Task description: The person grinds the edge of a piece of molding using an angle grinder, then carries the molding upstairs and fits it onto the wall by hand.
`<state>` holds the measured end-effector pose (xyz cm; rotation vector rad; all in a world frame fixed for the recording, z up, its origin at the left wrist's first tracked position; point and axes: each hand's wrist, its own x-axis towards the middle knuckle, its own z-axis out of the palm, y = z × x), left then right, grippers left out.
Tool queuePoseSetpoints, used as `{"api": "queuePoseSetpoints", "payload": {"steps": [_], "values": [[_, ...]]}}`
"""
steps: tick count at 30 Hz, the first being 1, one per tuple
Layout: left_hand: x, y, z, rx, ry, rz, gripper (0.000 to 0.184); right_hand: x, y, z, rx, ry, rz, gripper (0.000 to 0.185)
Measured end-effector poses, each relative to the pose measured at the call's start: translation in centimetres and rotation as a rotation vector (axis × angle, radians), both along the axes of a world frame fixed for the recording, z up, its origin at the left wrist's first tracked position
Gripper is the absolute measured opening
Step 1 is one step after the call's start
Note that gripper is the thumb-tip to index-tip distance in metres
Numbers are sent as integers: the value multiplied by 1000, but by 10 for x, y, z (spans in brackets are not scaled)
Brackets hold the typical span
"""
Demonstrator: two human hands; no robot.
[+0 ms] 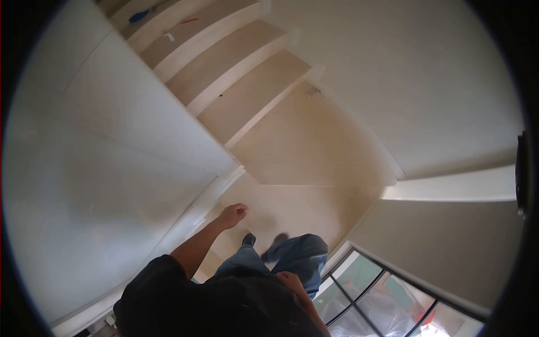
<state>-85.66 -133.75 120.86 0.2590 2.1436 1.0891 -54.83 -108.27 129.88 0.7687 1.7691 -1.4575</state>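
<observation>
My left hand is held out ahead of my body, over the pale floor and close to the white wall on the left. Its fingers are curled in, and nothing shows in them. My right hand hangs low beside my thigh, against my jeans. Most of its fingers are hidden, so whether it is closed does not show. Both feet are on the landing, and one shoe shows clearly while the other is blurred.
Stairs rise at the upper left between a left wall and a right wall. A blue object and a thin red stick lie on upper steps. A dark-framed window is at the lower right.
</observation>
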Motion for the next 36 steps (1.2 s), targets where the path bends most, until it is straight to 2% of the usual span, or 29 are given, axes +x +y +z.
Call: {"api": "queuePoseSetpoints", "payload": {"steps": [2,5,8,12,15,16,18,20,22,24,25,28,30,32,35,36], "values": [[-34,47,31,42,-37,1,28,-39,34,16,-39,-11,-42,36],[-64,75,36,-79,-15,-73,28,-101,89,30,-38,14,-11,37],[-62,72,50,-245,-88,71,26,-170,151,57,-113,-10,80,37],[-68,87,116,-276,-130,309,26,-214,207,70,-192,-51,246,37],[-111,101,166,-236,-83,490,26,-250,233,69,-192,-69,344,37],[-126,105,166,-223,-49,549,25,-270,239,76,-199,-75,396,37],[-170,118,182,-189,-26,656,25,-325,237,117,-210,-97,495,37],[-219,127,174,-164,24,726,25,-357,247,97,-231,104,720,37],[-258,132,147,-98,60,801,26,-415,243,107,-149,-29,856,34],[-300,136,121,-127,17,840,27,-460,243,103,-103,-16,870,32],[-317,138,112,-126,-27,868,27,-484,239,101,-83,-8,870,31],[-364,133,89,-137,-168,899,28,-605,209,153,-112,-417,512,28],[-387,123,95,-243,-168,791,29,-667,192,175,-48,-223,425,28],[-406,112,111,-222,-204,735,29,-724,184,182,-35,-148,367,27],[-445,78,116,-222,-169,707,29,-801,182,165,17,51,476,28],[-461,69,125,-239,-235,811,27,-829,181,156,60,144,561,28]]}}
